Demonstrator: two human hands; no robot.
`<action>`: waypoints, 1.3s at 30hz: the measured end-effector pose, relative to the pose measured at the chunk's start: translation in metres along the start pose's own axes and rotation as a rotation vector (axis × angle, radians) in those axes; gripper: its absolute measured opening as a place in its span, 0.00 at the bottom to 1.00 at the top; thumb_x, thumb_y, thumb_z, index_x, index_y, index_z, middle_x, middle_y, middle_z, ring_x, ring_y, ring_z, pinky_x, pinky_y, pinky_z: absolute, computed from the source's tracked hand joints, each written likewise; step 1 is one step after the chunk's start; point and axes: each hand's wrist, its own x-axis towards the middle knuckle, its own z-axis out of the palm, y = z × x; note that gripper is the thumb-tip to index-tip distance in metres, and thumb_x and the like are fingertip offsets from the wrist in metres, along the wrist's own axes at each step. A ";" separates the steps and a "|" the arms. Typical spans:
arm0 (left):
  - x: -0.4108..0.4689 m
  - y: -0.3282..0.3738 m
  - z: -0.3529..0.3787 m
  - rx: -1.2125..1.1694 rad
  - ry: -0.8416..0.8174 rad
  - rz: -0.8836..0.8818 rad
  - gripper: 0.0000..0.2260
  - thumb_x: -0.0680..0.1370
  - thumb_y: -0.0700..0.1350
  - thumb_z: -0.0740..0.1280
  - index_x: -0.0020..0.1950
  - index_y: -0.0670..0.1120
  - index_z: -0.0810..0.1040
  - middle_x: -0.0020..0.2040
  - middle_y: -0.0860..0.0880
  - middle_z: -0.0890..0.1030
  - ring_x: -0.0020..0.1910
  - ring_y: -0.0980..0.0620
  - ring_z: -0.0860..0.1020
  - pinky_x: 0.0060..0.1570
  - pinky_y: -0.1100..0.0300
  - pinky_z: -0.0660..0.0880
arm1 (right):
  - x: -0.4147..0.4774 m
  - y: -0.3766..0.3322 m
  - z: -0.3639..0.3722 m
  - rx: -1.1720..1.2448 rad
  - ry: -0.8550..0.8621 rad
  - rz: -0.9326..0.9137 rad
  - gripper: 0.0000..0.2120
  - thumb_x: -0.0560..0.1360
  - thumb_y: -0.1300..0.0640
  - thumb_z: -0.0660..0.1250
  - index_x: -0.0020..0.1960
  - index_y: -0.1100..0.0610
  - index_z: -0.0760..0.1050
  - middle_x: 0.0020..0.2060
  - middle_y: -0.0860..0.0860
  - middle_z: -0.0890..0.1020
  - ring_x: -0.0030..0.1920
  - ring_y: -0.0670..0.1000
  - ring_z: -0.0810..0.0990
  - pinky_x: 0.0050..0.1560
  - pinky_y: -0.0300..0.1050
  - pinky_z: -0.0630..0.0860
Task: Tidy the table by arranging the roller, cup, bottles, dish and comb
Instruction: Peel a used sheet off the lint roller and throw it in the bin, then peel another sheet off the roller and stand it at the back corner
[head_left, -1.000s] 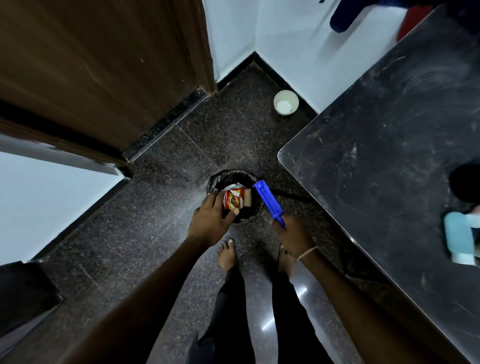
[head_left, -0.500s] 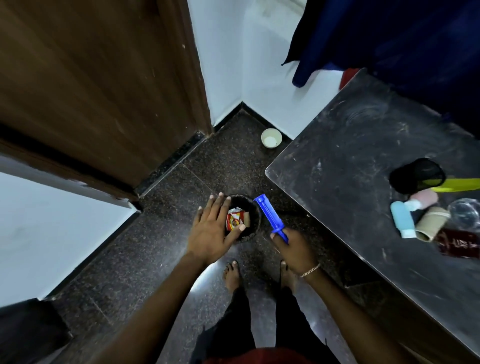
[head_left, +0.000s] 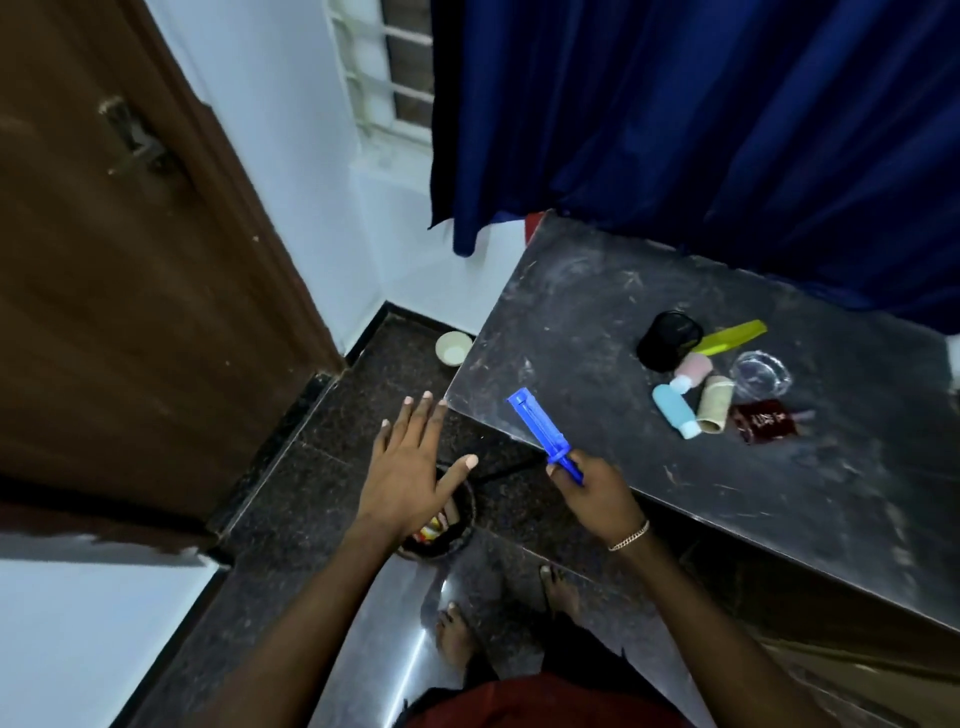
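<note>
Here, right hand (head_left: 595, 488) gripping blue roller (head_left: 540, 434), tip up-left

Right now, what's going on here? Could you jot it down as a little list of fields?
left hand: open, empty, spread above the floor bin
right hand: holding the blue roller handle
table: black cup, green comb, blue bottle, pink bottle, cardboard tube, clear dish, dark red packet
floor: small white bowl by the wall
</note>
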 end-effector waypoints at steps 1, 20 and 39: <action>0.006 0.008 -0.001 0.004 -0.001 0.026 0.38 0.80 0.71 0.49 0.83 0.50 0.51 0.84 0.50 0.50 0.83 0.50 0.46 0.80 0.42 0.53 | -0.002 0.003 -0.008 -0.012 0.027 0.004 0.06 0.76 0.52 0.68 0.45 0.55 0.79 0.27 0.49 0.75 0.30 0.45 0.74 0.38 0.41 0.70; 0.134 0.226 0.055 0.034 -0.120 0.417 0.39 0.80 0.71 0.48 0.83 0.48 0.49 0.84 0.47 0.52 0.83 0.48 0.50 0.79 0.44 0.55 | -0.010 0.123 -0.164 -0.006 0.357 0.226 0.03 0.75 0.55 0.69 0.47 0.54 0.79 0.28 0.48 0.75 0.28 0.47 0.72 0.37 0.42 0.67; 0.245 0.406 0.185 0.024 -0.434 0.097 0.25 0.78 0.52 0.70 0.68 0.39 0.69 0.61 0.39 0.81 0.59 0.38 0.81 0.55 0.49 0.77 | 0.050 0.266 -0.279 -0.009 0.274 0.277 0.04 0.77 0.55 0.66 0.49 0.56 0.77 0.34 0.52 0.78 0.35 0.55 0.79 0.37 0.42 0.67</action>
